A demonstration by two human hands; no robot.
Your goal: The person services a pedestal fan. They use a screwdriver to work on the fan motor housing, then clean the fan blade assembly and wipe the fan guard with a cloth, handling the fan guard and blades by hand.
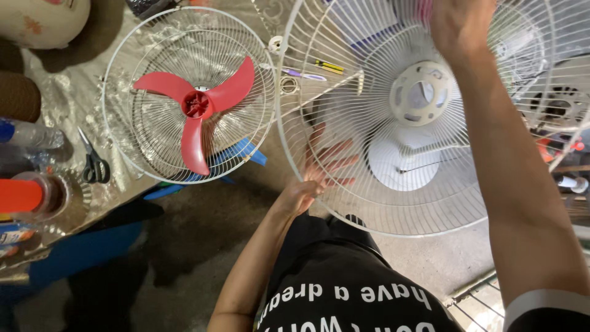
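White wire fan guard (424,123) held up over the lap, its round face turned toward the person, hub plate centred. Left hand (319,172) spread wide, fingers flat against the wires. Right hand (458,24) on the top rim; finger state unclear. Red fan blade (196,110) lies in a second guard (123,74) on the table (61,98), scissors (93,163) nearby. Concrete floor (203,246).

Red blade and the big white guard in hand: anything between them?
Head view: between the red blade and the held white guard lie the wires and rim of the smaller guard cradling the blade, then a narrow strip of table.
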